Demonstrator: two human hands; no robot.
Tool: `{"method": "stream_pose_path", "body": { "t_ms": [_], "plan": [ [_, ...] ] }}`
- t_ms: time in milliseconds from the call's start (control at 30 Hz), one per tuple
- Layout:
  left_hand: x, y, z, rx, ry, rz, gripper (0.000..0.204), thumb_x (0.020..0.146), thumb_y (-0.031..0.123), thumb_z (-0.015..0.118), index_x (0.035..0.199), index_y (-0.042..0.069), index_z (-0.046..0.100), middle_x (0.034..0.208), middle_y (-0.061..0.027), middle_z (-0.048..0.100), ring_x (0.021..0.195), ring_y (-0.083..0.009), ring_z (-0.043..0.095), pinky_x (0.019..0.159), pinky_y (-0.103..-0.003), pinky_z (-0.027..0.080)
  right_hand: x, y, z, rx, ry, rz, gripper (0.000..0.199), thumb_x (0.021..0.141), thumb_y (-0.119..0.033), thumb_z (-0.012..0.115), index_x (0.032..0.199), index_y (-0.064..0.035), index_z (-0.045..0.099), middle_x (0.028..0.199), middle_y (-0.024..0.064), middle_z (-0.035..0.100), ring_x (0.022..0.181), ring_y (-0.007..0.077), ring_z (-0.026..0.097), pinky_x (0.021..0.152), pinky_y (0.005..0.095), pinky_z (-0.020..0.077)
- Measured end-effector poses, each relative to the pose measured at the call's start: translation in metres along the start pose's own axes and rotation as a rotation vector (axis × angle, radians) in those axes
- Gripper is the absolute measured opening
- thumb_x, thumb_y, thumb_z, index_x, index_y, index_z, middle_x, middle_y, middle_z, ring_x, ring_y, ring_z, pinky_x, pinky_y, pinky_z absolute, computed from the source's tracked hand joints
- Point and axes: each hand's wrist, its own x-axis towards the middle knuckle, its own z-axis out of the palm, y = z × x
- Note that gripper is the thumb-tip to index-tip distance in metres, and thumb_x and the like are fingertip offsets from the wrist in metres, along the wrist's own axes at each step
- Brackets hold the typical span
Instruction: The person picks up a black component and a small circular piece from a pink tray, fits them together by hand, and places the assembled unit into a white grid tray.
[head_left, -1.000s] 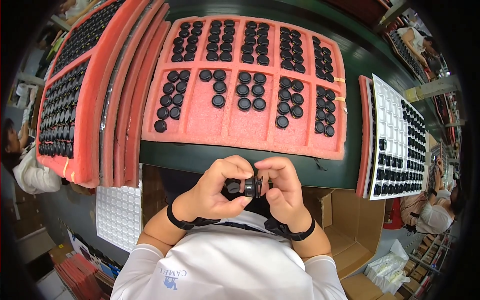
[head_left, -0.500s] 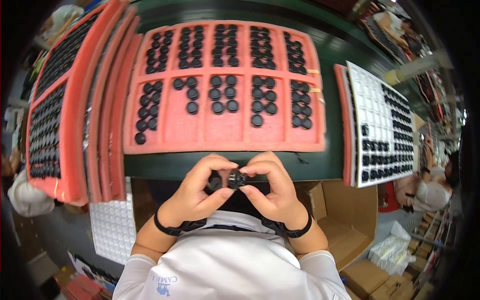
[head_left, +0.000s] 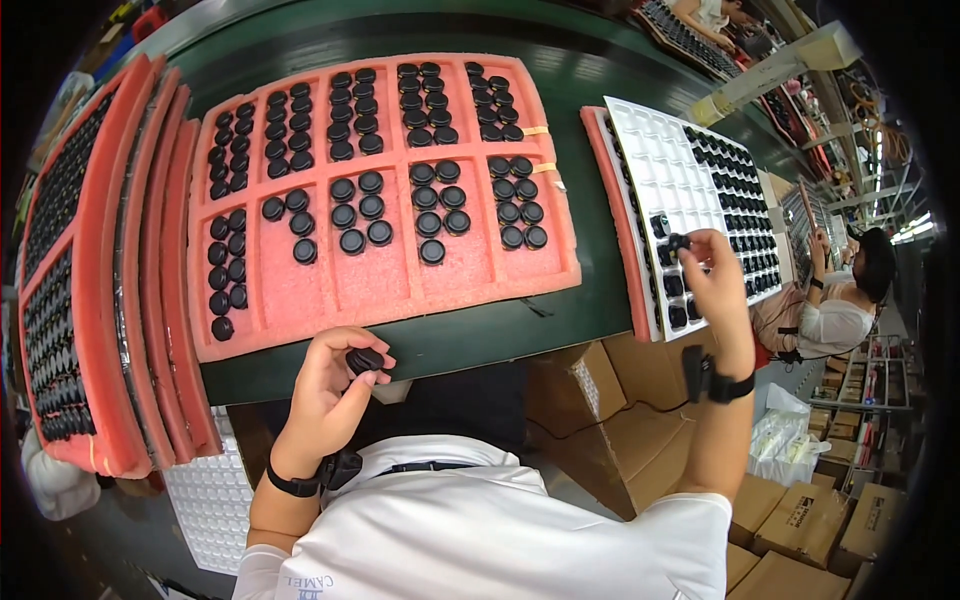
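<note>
Low in front of the pink foam tray's near edge, my left hand (head_left: 335, 385) is closed on a black round cap-like part (head_left: 366, 360), held between thumb and fingers. My right hand (head_left: 716, 275) reaches over the white compartment tray (head_left: 650, 150) at the right. Its thumb and fingertips pinch a small black part (head_left: 679, 243) close above the tray's left columns; whether it touches the tray I cannot tell. The pink foam tray (head_left: 375, 285) lies on the green table with several black round parts (head_left: 372, 206) in rows inside its sections.
Pink foam trays (head_left: 85, 260) filled with black parts stand stacked at the left. The green bench surface (head_left: 500, 320) runs around the trays. Cardboard boxes (head_left: 640, 450) sit below at the right. Another person (head_left: 830, 310) works farther right, and a pale post (head_left: 770, 75) slants across the far right.
My hands were together at the front, holding black parts. They have moved apart: my right hand to the white tray with a small part, my left slightly left with a round part. The view has shifted right.
</note>
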Motion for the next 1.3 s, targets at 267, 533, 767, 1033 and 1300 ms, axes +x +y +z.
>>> {"method": "stream_pose_path", "body": {
  "t_ms": [267, 533, 767, 1033, 1300],
  "plan": [
    [-0.002, -0.002, -0.003, 0.026, 0.043, -0.022, 0.029, 0.081, -0.011, 0.050, 0.107, 0.001, 0.046, 0.108, -0.0126, 0.051, 0.098, -0.0175, 0.053, 0.078, -0.029, 0.051, 0.051, 0.051, -0.001, -0.184, -0.145, 0.152, 0.022, 0.080, -0.011, 0.065, 0.097, 0.0001, 0.057, 0.078, 0.0055, 0.059, 0.070, 0.0136, 0.054, 0.064, 0.0275, 0.0449],
    [0.002, -0.004, -0.005, 0.092, 0.000, 0.087, 0.031, 0.080, -0.016, 0.049, 0.108, -0.004, 0.050, 0.111, -0.0114, 0.044, 0.092, -0.0152, 0.052, 0.081, -0.028, 0.050, 0.050, 0.068, 0.006, -0.267, -0.109, 0.005, 0.026, 0.078, -0.012, 0.066, 0.101, -0.0016, 0.058, 0.085, 0.0115, 0.061, 0.076, 0.0219, 0.058, 0.068, 0.0301, 0.0466],
    [0.003, -0.007, 0.002, 0.091, 0.025, 0.012, 0.034, 0.079, -0.016, 0.050, 0.110, -0.004, 0.049, 0.109, -0.0107, 0.045, 0.092, -0.0152, 0.053, 0.079, -0.028, 0.050, 0.020, -0.035, 0.033, -0.085, 0.015, -0.211, 0.032, 0.075, -0.012, 0.069, 0.104, -0.0030, 0.058, 0.092, 0.0153, 0.060, 0.081, 0.0302, 0.060, 0.067, 0.0359, 0.0487],
    [0.010, -0.011, 0.015, -0.042, 0.007, -0.078, 0.046, 0.080, -0.011, 0.054, 0.121, -0.001, 0.038, 0.104, -0.0105, 0.053, 0.092, -0.0144, 0.054, 0.079, -0.026, 0.047, -0.053, -0.165, 0.110, 0.553, -0.367, -0.640, 0.039, 0.068, -0.008, 0.071, 0.104, -0.0056, 0.057, 0.104, 0.0110, 0.057, 0.094, 0.0310, 0.056, 0.081, 0.0400, 0.0455],
    [0.005, -0.006, 0.005, -0.120, 0.030, -0.108, 0.046, 0.082, -0.007, 0.054, 0.122, 0.000, 0.035, 0.102, -0.0117, 0.056, 0.092, -0.0147, 0.055, 0.079, -0.026, 0.045, -0.059, -0.184, 0.148, 0.810, -0.356, -0.715, 0.039, 0.068, -0.002, 0.071, 0.104, -0.0050, 0.057, 0.105, 0.0099, 0.057, 0.096, 0.0297, 0.056, 0.080, 0.0376, 0.0477]
  ]
}}
